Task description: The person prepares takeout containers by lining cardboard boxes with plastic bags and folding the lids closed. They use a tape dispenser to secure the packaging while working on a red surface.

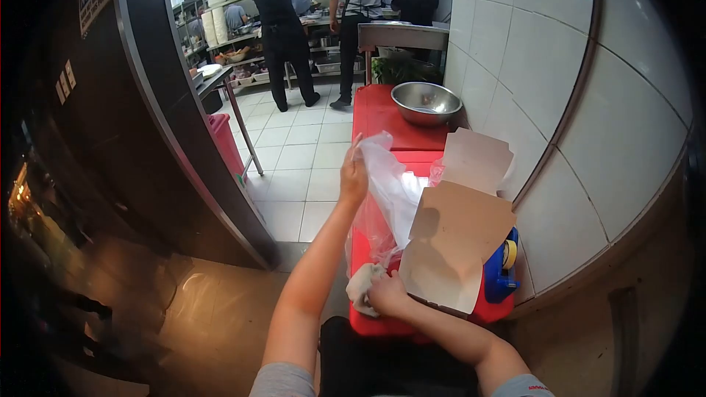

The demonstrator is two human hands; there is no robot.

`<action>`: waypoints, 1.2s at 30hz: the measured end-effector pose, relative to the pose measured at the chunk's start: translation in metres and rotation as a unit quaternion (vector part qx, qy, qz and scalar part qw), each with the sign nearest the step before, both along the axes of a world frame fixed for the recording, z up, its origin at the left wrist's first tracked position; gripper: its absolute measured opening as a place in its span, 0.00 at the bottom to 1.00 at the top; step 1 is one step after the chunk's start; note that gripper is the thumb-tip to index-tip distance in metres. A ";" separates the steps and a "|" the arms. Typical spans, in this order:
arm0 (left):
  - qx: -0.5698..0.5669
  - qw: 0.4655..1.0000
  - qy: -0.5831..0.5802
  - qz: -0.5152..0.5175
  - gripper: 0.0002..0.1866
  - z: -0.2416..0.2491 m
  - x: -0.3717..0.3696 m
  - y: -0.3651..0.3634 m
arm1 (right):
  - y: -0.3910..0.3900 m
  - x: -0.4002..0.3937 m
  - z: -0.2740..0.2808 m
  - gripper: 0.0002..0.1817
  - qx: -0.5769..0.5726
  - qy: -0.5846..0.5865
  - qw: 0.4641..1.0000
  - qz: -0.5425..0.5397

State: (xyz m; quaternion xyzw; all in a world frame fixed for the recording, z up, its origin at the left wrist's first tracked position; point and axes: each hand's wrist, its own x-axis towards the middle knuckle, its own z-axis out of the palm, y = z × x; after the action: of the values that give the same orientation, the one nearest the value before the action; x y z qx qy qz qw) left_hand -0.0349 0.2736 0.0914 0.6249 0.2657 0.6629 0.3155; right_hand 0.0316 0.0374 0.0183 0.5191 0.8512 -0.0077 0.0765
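My left hand (354, 176) is raised over the left edge of the red surface, its fingers closed on the top of a clear plastic bag (390, 187). The bag hangs down from it toward the right hand. Lower down, my right hand (387, 293) grips a whitish cloth (362, 288) at the near left corner of the red surface (371, 323). Just right of that hand lies an open cardboard box (441, 273) with its lid folded back. Another cardboard piece (476, 158) is behind it.
A blue tape dispenser (501, 279) with yellow tape sits right of the box, by the tiled wall (551, 242). Farther back stands a steel bowl (426, 103). Several people (279, 29) stand in the kitchen beyond. A pink bin (224, 143) and a dark door frame (195, 125) are left.
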 end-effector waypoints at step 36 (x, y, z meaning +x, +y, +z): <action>-0.174 0.805 -0.556 -0.112 0.20 -0.191 -0.304 -0.111 | 0.244 0.118 0.170 0.07 0.444 0.361 0.818 -0.058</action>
State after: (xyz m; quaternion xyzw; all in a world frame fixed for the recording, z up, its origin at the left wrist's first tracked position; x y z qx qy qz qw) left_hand -0.3388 0.1630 -0.0993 0.1096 0.0838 0.7993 0.5848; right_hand 0.1496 0.2819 0.1879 0.5048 0.6975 0.1797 -0.4757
